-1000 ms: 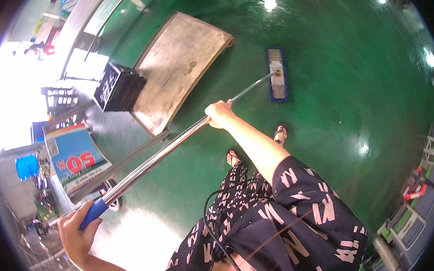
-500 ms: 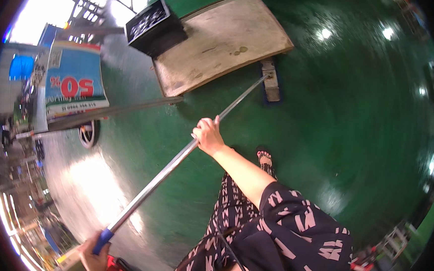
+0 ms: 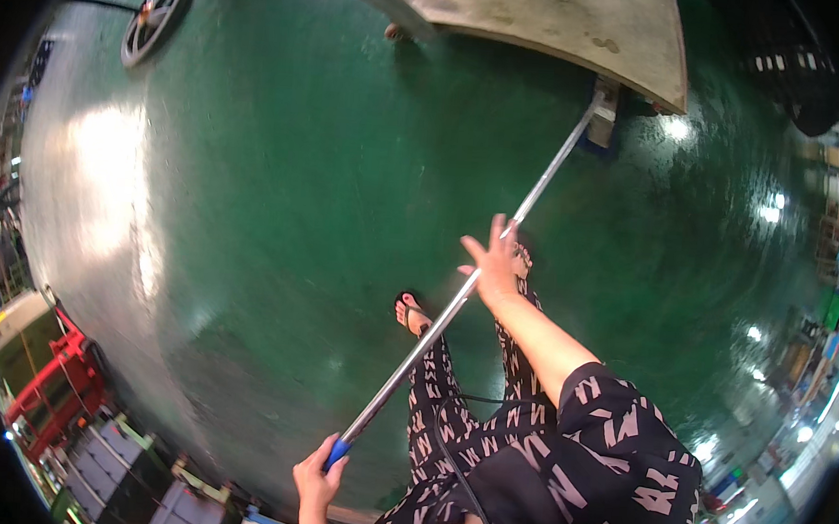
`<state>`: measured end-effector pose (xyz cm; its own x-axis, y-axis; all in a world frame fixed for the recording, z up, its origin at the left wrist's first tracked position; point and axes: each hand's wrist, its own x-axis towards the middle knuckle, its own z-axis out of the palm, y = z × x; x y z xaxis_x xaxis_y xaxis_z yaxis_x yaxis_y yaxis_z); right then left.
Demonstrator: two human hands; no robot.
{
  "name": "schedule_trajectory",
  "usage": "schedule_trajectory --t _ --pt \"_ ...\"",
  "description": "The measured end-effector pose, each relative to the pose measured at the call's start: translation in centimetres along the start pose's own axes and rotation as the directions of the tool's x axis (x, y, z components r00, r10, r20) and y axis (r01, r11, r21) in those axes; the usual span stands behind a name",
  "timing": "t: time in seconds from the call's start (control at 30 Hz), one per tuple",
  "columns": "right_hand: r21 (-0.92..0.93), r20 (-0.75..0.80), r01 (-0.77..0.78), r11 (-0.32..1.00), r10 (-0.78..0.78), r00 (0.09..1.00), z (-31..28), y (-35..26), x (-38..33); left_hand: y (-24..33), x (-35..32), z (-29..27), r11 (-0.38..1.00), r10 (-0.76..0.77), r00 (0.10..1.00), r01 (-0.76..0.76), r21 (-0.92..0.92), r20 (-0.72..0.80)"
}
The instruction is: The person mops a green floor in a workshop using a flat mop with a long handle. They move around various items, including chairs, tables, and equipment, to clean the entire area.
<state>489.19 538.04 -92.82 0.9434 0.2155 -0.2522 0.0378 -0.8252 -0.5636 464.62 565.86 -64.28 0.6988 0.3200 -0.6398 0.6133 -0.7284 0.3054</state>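
A flat mop with a long metal pole slants from my lower left to the far right. My left hand is closed round the blue grip at the pole's near end. Farther along, my right hand lies against the pole with its fingers spread, not wrapped round it. The rectangular mop head with a blue edge rests on the green floor, partly hidden under the rim of a low wooden platform.
My sandalled feet stand below the pole. A small caster sits under the platform's left corner. At the far left is a spoked wheel. A red metal frame and grey bins line the lower left.
The view has turned, with the platform now farther right and up. The mop head has moved in against the platform's edge. My right hand's fingers have spread from their grip on the pole.
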Motion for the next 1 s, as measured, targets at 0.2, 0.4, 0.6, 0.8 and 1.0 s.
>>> schedule_trajectory --t 0.2,0.4,0.6,0.8,1.0 --pt "-0.002 0.159 0.442 0.897 -0.436 0.886 8.6 -10.7 -0.8 -12.5 -6.6 2.8 0.996 -0.087 0.989 0.087 -0.012 -0.121" --pt "0.056 0.240 0.670 0.740 -0.662 0.710 16.8 -12.3 0.3 -19.5 -7.5 14.8 0.991 -0.126 0.972 0.113 -0.074 -0.200" --pt "-0.182 0.170 0.835 0.519 -0.820 0.547 24.0 -2.2 5.9 -25.3 1.7 29.2 0.987 -0.072 0.990 0.053 -0.155 -0.124" --pt "-0.361 -0.080 0.698 0.619 -0.766 0.638 25.7 13.7 15.2 -23.1 22.4 40.1 0.944 0.278 0.944 -0.302 -0.130 -0.176" --pt "-0.587 -0.130 0.529 0.613 -0.716 0.686 21.2 28.0 18.5 -15.2 33.5 41.5 0.932 0.315 0.938 -0.279 -0.232 0.141"
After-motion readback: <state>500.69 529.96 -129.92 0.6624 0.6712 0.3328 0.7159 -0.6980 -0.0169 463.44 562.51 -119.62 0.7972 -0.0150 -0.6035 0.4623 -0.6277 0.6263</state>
